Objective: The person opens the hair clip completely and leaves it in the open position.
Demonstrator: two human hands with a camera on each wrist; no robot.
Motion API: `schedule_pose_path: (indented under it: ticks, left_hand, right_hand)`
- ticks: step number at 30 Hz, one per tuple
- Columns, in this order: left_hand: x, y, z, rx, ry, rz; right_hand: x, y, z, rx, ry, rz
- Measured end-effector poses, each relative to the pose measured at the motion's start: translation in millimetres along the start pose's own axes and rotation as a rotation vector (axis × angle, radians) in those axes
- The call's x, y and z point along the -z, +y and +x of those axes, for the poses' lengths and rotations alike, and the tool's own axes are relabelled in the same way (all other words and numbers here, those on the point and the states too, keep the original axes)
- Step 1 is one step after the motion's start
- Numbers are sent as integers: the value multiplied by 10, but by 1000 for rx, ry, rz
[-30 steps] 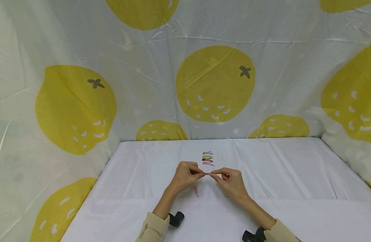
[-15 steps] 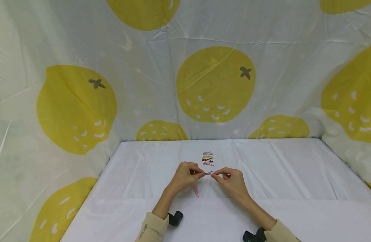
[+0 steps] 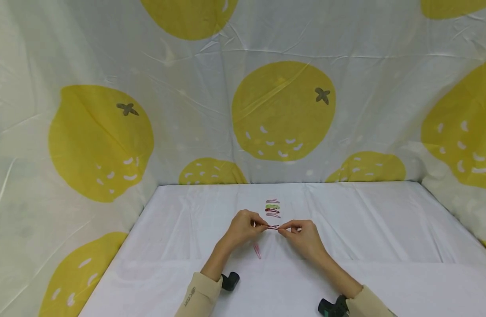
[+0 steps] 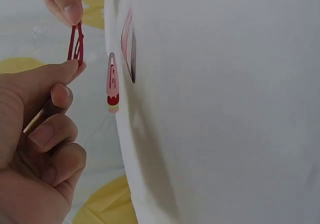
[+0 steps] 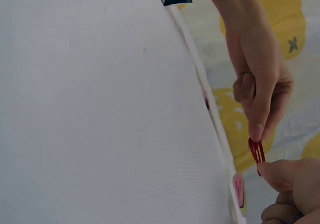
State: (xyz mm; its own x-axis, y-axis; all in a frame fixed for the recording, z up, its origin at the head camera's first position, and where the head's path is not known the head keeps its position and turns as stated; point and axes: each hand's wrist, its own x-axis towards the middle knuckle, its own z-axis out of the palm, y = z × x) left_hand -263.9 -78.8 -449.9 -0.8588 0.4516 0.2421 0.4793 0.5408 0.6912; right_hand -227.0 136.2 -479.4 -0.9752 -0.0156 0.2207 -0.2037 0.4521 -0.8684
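A red snap hair clip (image 3: 273, 227) is held level over the table between both hands, its parts spread apart. My left hand (image 3: 243, 229) pinches one end between thumb and forefinger. At the other end, my right hand (image 3: 305, 237) pinches with thumb and fingertip. Seen from the left wrist, the red clip (image 4: 76, 43) shows a gap between its outer frame and inner strip. A pink hair clip (image 3: 257, 251) lies on the table below my left hand. Beyond the hands, several pink, green and red hair clips (image 3: 272, 209) lie in a neat column.
White cloth covers the table (image 3: 366, 229). Behind it hangs a pale curtain (image 3: 203, 110) printed with yellow lemons. Black wrist cameras (image 3: 230, 281) sit by both beige sleeves (image 3: 199, 295).
The red clip was flat and almost hidden between the fingertips; its parts now stand apart. My left hand has risen slightly, and the right has hardly moved.
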Motion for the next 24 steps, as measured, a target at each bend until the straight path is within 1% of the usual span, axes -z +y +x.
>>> schedule_pose_path:
  ticks: [3, 5, 9, 13, 17, 24]
  left_hand:
    - [5, -9, 80, 72, 0, -20]
    - [10, -18, 136, 122, -2, -35]
    - [-1, -56, 250, 193, -15, -28]
    - [-26, -111, 350, 207, -49, 24]
    - [-34, -150, 408, 211, -80, 64]
    - [-58, -147, 445, 226, -76, 112]
  right_hand:
    - [-20, 13, 80, -40, 14, -19]
    - [-35, 21, 137, -63, 17, -14]
    - [-53, 60, 254, -94, 13, -11]
    - [-70, 121, 333, -106, 2, -29]
    - [-85, 158, 370, -97, -13, -41]
    - [-95, 179, 390, -74, -22, -62]
